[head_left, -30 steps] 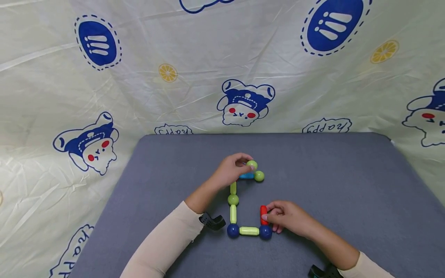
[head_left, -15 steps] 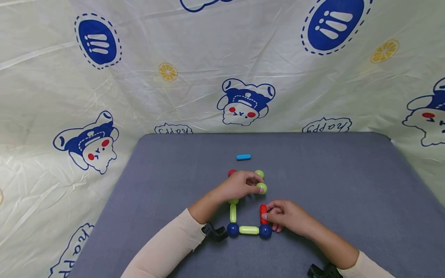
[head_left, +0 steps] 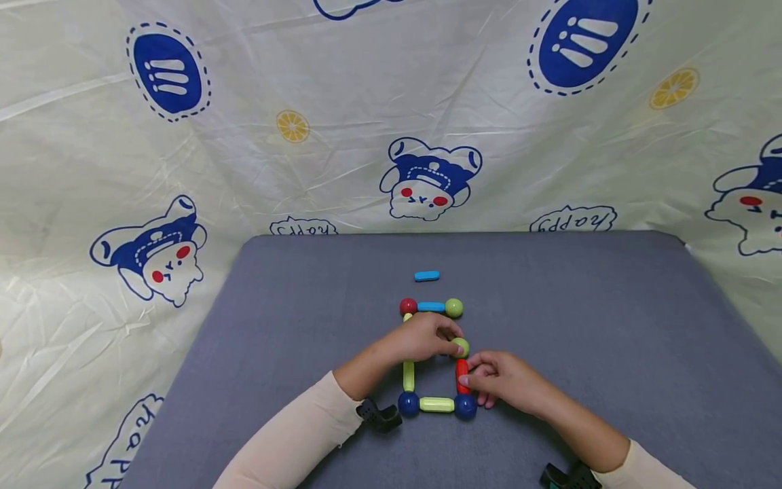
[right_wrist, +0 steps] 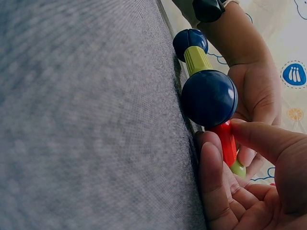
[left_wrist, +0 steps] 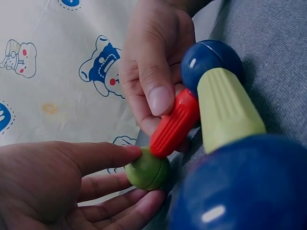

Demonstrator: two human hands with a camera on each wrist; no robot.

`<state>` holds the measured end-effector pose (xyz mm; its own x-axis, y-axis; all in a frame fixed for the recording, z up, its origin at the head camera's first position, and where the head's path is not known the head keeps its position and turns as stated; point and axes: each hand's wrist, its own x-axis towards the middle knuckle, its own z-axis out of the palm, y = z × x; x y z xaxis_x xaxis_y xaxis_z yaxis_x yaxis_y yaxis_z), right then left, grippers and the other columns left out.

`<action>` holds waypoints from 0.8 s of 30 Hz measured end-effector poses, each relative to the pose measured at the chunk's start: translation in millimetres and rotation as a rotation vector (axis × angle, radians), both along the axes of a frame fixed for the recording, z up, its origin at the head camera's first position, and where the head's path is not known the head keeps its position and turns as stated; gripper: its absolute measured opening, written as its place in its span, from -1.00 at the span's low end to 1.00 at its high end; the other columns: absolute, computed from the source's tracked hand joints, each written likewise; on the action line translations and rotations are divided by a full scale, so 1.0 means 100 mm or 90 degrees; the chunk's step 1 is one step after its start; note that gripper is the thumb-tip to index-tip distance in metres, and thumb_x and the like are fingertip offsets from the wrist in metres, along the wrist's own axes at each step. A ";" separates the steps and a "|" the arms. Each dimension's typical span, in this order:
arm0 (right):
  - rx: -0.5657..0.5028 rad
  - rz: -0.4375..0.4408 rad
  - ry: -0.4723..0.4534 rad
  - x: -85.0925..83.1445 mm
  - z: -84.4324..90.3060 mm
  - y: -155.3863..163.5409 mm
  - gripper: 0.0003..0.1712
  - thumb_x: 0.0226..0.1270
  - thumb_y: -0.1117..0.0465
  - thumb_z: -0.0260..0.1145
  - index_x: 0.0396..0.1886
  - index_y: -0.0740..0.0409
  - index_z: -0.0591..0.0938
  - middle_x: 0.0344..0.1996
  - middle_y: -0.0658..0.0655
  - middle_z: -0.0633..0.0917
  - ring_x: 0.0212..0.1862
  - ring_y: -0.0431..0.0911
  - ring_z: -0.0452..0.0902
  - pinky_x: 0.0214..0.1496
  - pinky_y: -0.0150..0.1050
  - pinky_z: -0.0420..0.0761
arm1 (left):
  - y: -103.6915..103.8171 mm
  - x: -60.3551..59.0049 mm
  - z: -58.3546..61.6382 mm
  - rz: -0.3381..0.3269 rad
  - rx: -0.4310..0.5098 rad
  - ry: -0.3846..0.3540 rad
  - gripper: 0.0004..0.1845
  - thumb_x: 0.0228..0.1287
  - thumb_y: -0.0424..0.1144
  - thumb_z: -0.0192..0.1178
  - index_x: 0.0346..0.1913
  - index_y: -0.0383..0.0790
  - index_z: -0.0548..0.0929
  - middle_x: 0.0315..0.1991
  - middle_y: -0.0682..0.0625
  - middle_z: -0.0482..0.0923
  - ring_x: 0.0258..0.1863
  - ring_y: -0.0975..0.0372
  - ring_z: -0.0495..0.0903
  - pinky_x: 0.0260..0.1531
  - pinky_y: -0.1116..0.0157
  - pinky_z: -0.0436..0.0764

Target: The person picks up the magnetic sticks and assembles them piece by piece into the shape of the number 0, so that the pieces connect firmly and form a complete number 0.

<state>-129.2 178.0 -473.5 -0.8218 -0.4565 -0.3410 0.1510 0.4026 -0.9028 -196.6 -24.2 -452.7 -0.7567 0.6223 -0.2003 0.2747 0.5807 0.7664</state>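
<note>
- I read this as a rectangle of magnetic rods and balls going together on the grey desk (head_left: 611, 319), and most of it looks in place
- Near edge done: a dark blue ball (head_left: 408, 404), a pale green rod (head_left: 436, 405) and a second dark blue ball (head_left: 466, 406) lie joined in a row
- Left side: a green rod (head_left: 408, 375) runs up from the first blue ball and disappears under my left hand (head_left: 421, 337), so I cannot tell how complete that side is
- Far edge done: a red ball (head_left: 408, 306), a blue rod (head_left: 431, 307) and a green ball (head_left: 454, 308) sit in line
- Right side is in hand: my right hand (head_left: 501, 380) pinches the red rod (head_left: 461, 375) between thumb and fingers, its near end on the second blue ball
- My left fingers pinch a green ball (left_wrist: 147, 169), touching the red rod's far end
- Left, by my judgement: a gap from that ball up to the far green ball; a spare blue rod (head_left: 427, 276) lies apart beyond the frame
</note>
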 end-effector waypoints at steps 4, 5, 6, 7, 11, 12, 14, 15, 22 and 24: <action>0.006 -0.003 0.000 0.00 0.00 0.00 -0.48 0.29 0.00 0.34 0.01 0.34 0.52 -0.46 0.09 0.70 -0.46 -0.10 0.61 -0.42 -0.18 0.66 | 0.00 0.01 0.01 -0.014 -0.004 0.001 -0.79 0.22 -0.12 0.33 -0.12 -0.06 0.71 -0.27 0.16 0.69 -0.35 0.45 0.56 -0.40 0.50 0.54; 0.008 -0.003 -0.001 0.00 0.00 0.00 -0.48 0.28 0.00 0.34 0.00 0.34 0.53 -0.46 0.08 0.70 -0.46 -0.10 0.61 -0.42 -0.18 0.66 | 0.00 0.01 0.01 -0.015 -0.005 0.003 -0.79 0.21 -0.12 0.33 -0.12 -0.06 0.72 -0.27 0.16 0.69 -0.35 0.45 0.56 -0.40 0.50 0.54; 0.009 -0.004 -0.002 0.00 0.01 0.00 -0.48 0.28 -0.01 0.35 0.00 0.34 0.53 -0.46 0.08 0.70 -0.46 -0.10 0.61 -0.42 -0.18 0.66 | 0.01 0.02 0.01 -0.015 -0.004 0.004 -0.79 0.22 -0.12 0.33 -0.11 -0.06 0.72 -0.27 0.16 0.69 -0.35 0.45 0.56 -0.40 0.50 0.54; 0.010 -0.003 -0.002 0.00 0.01 0.00 -0.48 0.28 -0.01 0.35 -0.01 0.34 0.53 -0.46 0.08 0.70 -0.46 -0.10 0.61 -0.41 -0.18 0.66 | 0.01 0.02 0.00 -0.013 -0.005 0.005 -0.79 0.21 -0.12 0.34 -0.11 -0.06 0.72 -0.27 0.16 0.69 -0.34 0.46 0.56 -0.39 0.50 0.54; 0.009 -0.001 0.001 0.01 0.02 0.01 -0.50 0.28 0.00 0.35 -0.03 0.33 0.54 -0.46 0.09 0.70 -0.46 -0.10 0.61 -0.42 -0.19 0.66 | 0.01 0.03 0.01 -0.010 -0.005 0.012 -0.78 0.20 -0.12 0.34 -0.10 -0.07 0.72 -0.25 0.16 0.70 -0.33 0.47 0.56 -0.39 0.51 0.54; 0.008 -0.001 0.003 0.02 0.02 0.01 -0.51 0.28 0.01 0.35 -0.03 0.33 0.54 -0.46 0.10 0.70 -0.46 -0.10 0.61 -0.42 -0.19 0.66 | 0.01 0.04 0.01 -0.010 -0.005 0.013 -0.78 0.20 -0.12 0.34 -0.10 -0.07 0.72 -0.25 0.16 0.70 -0.32 0.47 0.57 -0.38 0.51 0.54; 0.009 -0.002 0.004 0.01 0.02 0.00 -0.52 0.29 0.02 0.34 -0.04 0.33 0.54 -0.46 0.10 0.70 -0.46 -0.10 0.61 -0.43 -0.19 0.66 | 0.01 0.04 0.01 -0.010 -0.003 0.015 -0.77 0.20 -0.12 0.34 -0.10 -0.07 0.72 -0.24 0.15 0.70 -0.32 0.48 0.57 -0.38 0.52 0.54; 0.011 -0.003 0.005 0.02 0.02 0.00 -0.53 0.29 0.02 0.34 -0.05 0.33 0.53 -0.46 0.11 0.70 -0.46 -0.09 0.60 -0.43 -0.19 0.65 | 0.01 0.05 0.02 -0.011 -0.003 0.017 -0.77 0.21 -0.12 0.34 -0.10 -0.07 0.72 -0.23 0.15 0.70 -0.31 0.48 0.58 -0.37 0.52 0.54; 0.033 -0.023 -0.001 0.02 0.02 -0.03 -0.55 0.29 -0.01 0.34 -0.11 0.29 0.53 -0.48 0.08 0.71 -0.46 -0.10 0.60 -0.44 -0.18 0.64 | 0.01 0.05 0.00 -0.011 -0.001 0.024 -0.76 0.21 -0.12 0.34 -0.09 -0.08 0.73 -0.21 0.15 0.71 -0.29 0.47 0.59 -0.36 0.53 0.55; 0.035 -0.024 0.001 0.02 0.02 -0.03 -0.55 0.28 -0.01 0.34 -0.12 0.30 0.54 -0.48 0.08 0.70 -0.47 -0.09 0.60 -0.45 -0.18 0.64 | 0.01 0.05 -0.01 -0.012 -0.001 0.024 -0.77 0.21 -0.13 0.34 -0.09 -0.08 0.72 -0.22 0.15 0.71 -0.29 0.47 0.59 -0.36 0.53 0.55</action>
